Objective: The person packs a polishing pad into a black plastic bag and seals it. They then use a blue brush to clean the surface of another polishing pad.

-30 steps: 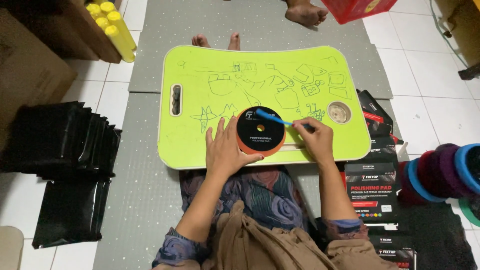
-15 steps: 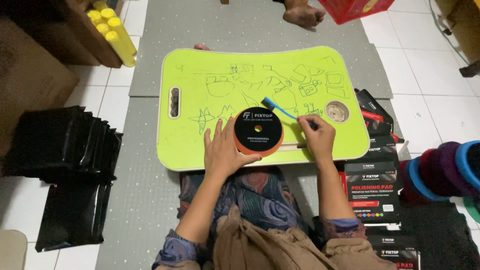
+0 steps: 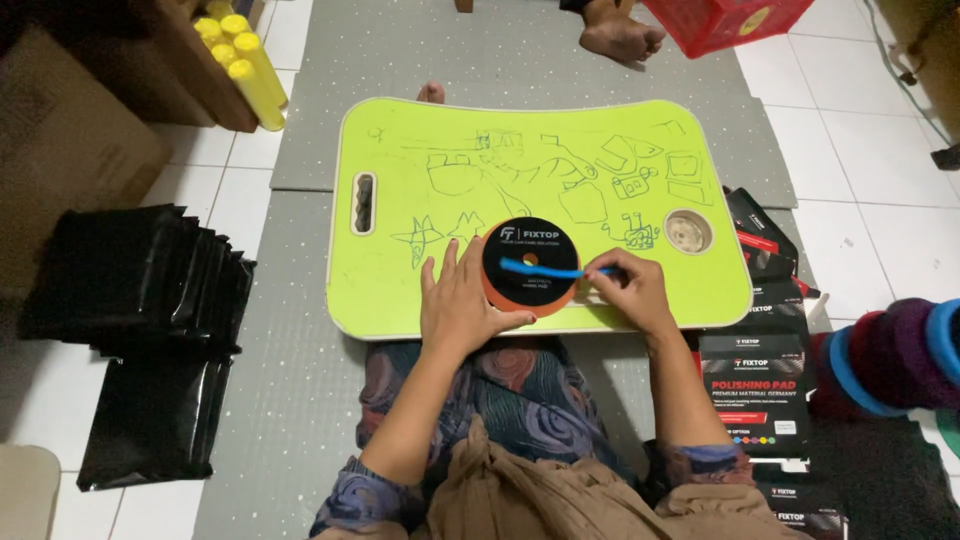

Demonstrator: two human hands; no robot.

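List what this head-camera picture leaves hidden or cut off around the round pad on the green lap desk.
- Round pad: near-left edge, covered by the left hand.
- Blue tool: its end, hidden inside the right hand.
- Stack of coloured pads: cut by the right edge.
- Lap desk: near rim partly behind both hands.

Black cartons (image 3: 765, 385) right of lap desk; black pouches (image 3: 140, 310) left.

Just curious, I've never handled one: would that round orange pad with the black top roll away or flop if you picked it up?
Probably neither. The round pad lies flat on the green lap desk, so it should stay put. Its thick orange rim looks like foam: likely light and squashy. The left hand steadies it while the right hand lays a blue stick across it.
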